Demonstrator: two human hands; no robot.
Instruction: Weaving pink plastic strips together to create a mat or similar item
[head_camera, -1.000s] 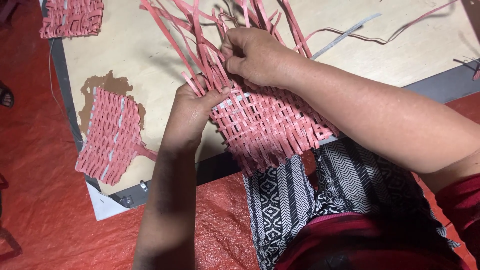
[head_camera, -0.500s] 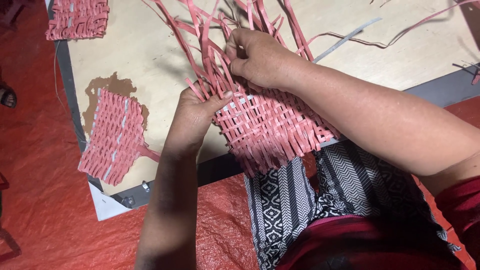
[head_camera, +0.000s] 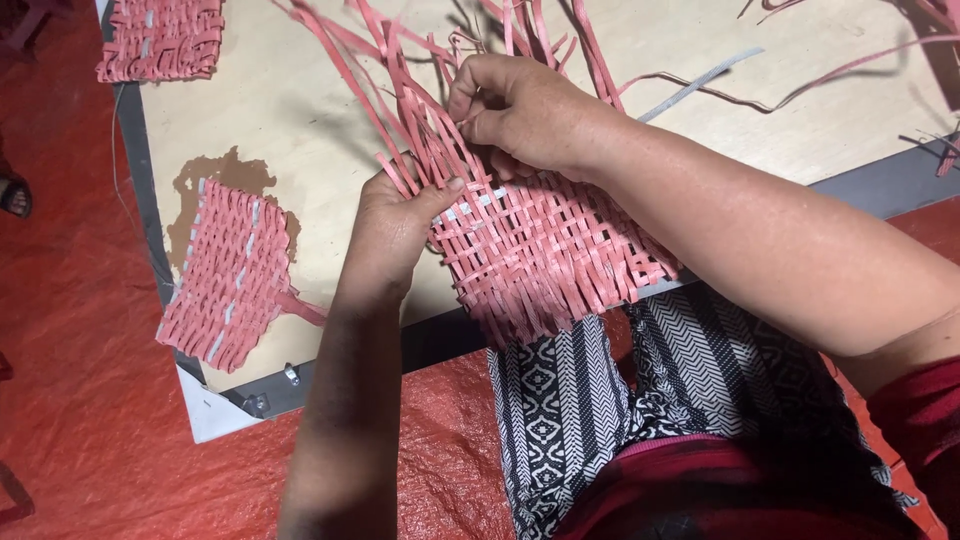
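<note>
in the middle of the frame a half-woven pink mat (head_camera: 545, 250) lies on a pale wooden board (head_camera: 300, 110), its lower edge hanging past the board's near rim over a lap covered in black-and-white patterned cloth (head_camera: 600, 400). the mat's unwoven pink strips (head_camera: 420, 110) fan upward and to the left from the woven part, some lifted off the board.

the left hand (head_camera: 395, 220) comes up from the bottom of the frame and rests at the mat's left edge. its fingers are curled around a few of the loose strips and the thumb presses flat on the woven edge, so it is mostly closed with the mat in its hold.

the right hand (head_camera: 520, 110) reaches in from the right, just above the woven area. its fingers are bent tight and pinch at the strips where weaving meets loose ends; exactly which strip it grips is hidden under the knuckles.

left of the hands, near the board's lower left corner, lies a finished small pink mat (head_camera: 230, 275) beside a brown stain. another pink woven piece (head_camera: 160, 40) sits in the upper left corner of the frame. a grey strip (head_camera: 700, 85) lies on the board at upper right. the board rests on a red tarp (head_camera: 80, 380).
</note>
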